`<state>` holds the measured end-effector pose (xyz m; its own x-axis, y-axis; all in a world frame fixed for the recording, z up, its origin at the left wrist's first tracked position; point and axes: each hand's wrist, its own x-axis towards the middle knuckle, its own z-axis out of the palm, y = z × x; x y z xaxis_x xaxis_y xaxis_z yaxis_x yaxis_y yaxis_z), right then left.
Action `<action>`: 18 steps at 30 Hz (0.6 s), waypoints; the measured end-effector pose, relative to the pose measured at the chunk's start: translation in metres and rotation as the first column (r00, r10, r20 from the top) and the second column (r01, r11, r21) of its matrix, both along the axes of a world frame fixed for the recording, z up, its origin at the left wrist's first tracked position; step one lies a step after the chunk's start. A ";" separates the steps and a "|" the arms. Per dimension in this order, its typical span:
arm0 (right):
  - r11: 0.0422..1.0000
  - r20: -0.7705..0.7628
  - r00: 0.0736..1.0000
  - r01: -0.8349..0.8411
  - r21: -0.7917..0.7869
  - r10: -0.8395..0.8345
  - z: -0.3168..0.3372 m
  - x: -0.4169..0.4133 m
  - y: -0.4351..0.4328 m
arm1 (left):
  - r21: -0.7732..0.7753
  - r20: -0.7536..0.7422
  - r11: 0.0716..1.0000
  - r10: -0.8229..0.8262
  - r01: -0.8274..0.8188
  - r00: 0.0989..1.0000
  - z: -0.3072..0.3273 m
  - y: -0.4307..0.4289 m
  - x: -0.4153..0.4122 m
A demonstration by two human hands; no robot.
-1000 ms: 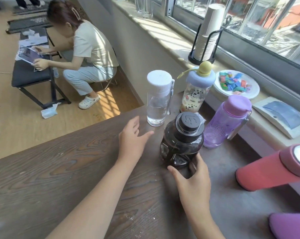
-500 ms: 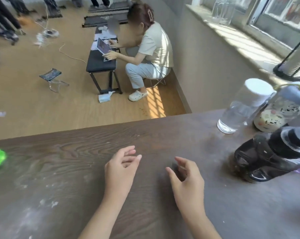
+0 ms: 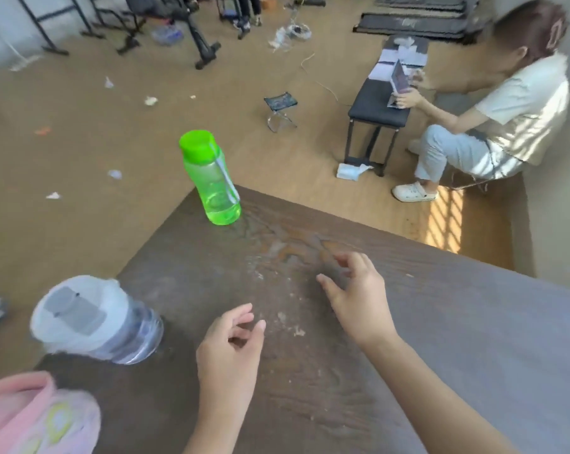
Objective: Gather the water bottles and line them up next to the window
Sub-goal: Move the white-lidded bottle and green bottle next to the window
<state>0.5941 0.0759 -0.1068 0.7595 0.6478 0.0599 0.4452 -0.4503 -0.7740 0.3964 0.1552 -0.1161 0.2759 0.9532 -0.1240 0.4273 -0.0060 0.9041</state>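
Observation:
A green bottle (image 3: 213,183) with a green cap stands upright at the far corner of the dark wooden table (image 3: 457,339). A clear bottle with a white lid (image 3: 97,321) stands near the table's left edge. A pink bottle (image 3: 31,417) fills the bottom left corner, blurred. My left hand (image 3: 231,348) hovers over the table just right of the clear bottle, fingers loosely curled and holding nothing. My right hand (image 3: 355,290) is further out over the table's middle, fingers spread and empty. Neither hand touches a bottle.
A person (image 3: 493,116) sits on a low seat at the right beside a black bench (image 3: 378,113) with papers. A small folding stool (image 3: 280,108) and scraps of litter lie on the wooden floor. Black stands line the far wall.
The view has swung left, away from the window and the row of bottles. The green, clear and pink bottles have come into view. My right hand let go of the dark bottle; both hands moved left.

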 end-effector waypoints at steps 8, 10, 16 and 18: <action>0.988 0.024 0.988 -0.153 0.002 0.153 -0.003 -0.025 0.138 | 0.150 -0.051 0.928 0.352 -0.341 0.935 -0.007 0.007 -0.044; 0.983 0.026 0.983 -0.181 0.015 0.180 -0.007 -0.030 0.164 | 0.146 -0.058 0.885 0.453 -0.441 0.890 -0.011 0.005 -0.046; 0.986 -0.063 0.988 -0.133 0.103 0.140 -0.010 -0.025 0.224 | 0.070 -0.045 0.767 0.641 -0.638 0.766 -0.018 0.007 -0.045; 0.989 -0.080 0.989 -0.114 0.092 0.122 -0.009 -0.020 0.237 | 0.020 0.017 0.734 0.679 -0.679 0.734 -0.013 0.011 -0.039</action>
